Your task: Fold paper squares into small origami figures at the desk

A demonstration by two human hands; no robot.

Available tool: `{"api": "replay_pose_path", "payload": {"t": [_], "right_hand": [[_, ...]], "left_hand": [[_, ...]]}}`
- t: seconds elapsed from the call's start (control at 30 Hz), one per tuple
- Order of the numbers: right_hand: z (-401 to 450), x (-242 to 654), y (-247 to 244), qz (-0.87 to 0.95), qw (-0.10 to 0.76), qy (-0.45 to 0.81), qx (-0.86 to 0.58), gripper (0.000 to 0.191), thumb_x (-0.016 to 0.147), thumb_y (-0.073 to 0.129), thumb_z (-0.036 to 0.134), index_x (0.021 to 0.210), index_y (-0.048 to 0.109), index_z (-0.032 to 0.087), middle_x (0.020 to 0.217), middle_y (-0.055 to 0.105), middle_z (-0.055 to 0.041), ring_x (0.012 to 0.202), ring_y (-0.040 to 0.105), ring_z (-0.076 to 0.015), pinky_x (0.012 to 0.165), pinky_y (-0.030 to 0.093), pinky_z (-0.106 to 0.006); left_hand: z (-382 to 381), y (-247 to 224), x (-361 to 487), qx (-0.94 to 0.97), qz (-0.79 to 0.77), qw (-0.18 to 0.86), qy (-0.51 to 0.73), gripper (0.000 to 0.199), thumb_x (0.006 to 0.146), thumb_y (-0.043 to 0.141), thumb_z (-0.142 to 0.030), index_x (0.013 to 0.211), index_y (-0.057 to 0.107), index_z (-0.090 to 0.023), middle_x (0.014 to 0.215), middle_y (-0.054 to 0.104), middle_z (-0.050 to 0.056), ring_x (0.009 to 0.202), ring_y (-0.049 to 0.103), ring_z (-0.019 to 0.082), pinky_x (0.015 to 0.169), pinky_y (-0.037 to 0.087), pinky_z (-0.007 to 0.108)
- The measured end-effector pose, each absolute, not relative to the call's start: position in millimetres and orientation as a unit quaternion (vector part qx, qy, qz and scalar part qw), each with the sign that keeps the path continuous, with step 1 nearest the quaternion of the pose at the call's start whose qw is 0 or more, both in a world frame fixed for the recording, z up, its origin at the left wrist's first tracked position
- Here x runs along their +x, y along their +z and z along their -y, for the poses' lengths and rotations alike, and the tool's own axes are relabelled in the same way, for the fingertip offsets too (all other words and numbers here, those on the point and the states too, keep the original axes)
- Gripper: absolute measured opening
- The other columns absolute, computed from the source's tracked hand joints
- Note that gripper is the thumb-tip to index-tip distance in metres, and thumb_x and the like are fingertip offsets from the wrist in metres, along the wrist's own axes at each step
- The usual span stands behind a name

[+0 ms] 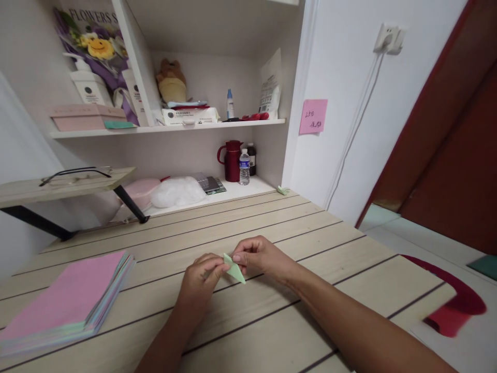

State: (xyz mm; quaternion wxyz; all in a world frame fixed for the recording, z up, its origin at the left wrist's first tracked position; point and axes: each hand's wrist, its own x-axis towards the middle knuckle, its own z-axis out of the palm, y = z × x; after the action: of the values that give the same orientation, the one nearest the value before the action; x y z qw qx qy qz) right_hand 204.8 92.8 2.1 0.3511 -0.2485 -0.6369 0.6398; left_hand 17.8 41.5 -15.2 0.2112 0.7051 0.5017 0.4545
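Note:
A small folded piece of light green paper is held above the middle of the wooden table. My left hand pinches its left side between thumb and fingers. On the other side, the thumb and fingers of my right hand are closed on its upper right edge. One pointed corner of the paper sticks out downward between the hands. The fingers partly cover the rest of it.
A stack of coloured paper, pink on top, lies at the left. Another small folded green paper piece rests at the table's back edge. Behind stand a red jug and a water bottle. Glasses lie on a small raised shelf.

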Motion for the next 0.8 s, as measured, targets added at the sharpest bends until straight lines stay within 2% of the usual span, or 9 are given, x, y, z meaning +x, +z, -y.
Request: {"api": "replay_pose_path", "payload": {"t": [0.37, 0.57, 0.67, 0.8], "right_hand": [[-92.9, 198.7, -2.2, 0.624, 0.350, 0.643, -0.274, 0.030, 0.073, 0.074, 0.042, 0.077, 0.066, 0.014, 0.059, 0.061, 0.0024, 0.051, 0.055, -0.0088, 0.055, 0.044, -0.021], [-92.4, 195.8, -7.1, 0.667, 0.365, 0.583, -0.286, 0.011, 0.078, 0.066, 0.026, 0.083, 0.064, 0.016, 0.059, 0.053, 0.0059, 0.053, 0.047, -0.0076, 0.053, 0.038, -0.019], [-92.5, 195.7, -8.9, 0.680, 0.360, 0.574, -0.280, 0.009, 0.077, 0.062, 0.020, 0.086, 0.063, 0.017, 0.057, 0.048, 0.0072, 0.052, 0.044, -0.0078, 0.051, 0.036, -0.019], [-95.2, 194.5, -14.0, 0.682, 0.359, 0.563, -0.298, 0.005, 0.077, 0.059, 0.019, 0.081, 0.061, 0.017, 0.058, 0.056, 0.0046, 0.053, 0.049, -0.0091, 0.053, 0.038, -0.019]], "left_hand": [[-45.1, -22.5, 19.5, 0.706, -0.497, 0.245, 0.441, 0.025, 0.086, 0.056, -0.036, 0.076, 0.075, -0.022, 0.079, 0.071, 0.004, 0.079, 0.065, 0.019, 0.078, 0.051, 0.030], [-47.4, -24.3, 22.3, 0.658, -0.548, 0.218, 0.468, 0.021, 0.081, 0.059, -0.037, 0.076, 0.072, -0.021, 0.069, 0.066, 0.000, 0.066, 0.061, 0.016, 0.066, 0.048, 0.027], [-47.2, -23.8, 25.0, 0.633, -0.563, 0.224, 0.482, 0.018, 0.078, 0.061, -0.036, 0.074, 0.071, -0.021, 0.068, 0.064, -0.001, 0.060, 0.059, 0.015, 0.062, 0.047, 0.026], [-47.4, -24.9, 26.9, 0.597, -0.564, 0.272, 0.502, 0.017, 0.076, 0.063, -0.036, 0.075, 0.071, -0.021, 0.071, 0.066, -0.001, 0.061, 0.061, 0.015, 0.064, 0.048, 0.026]]}}
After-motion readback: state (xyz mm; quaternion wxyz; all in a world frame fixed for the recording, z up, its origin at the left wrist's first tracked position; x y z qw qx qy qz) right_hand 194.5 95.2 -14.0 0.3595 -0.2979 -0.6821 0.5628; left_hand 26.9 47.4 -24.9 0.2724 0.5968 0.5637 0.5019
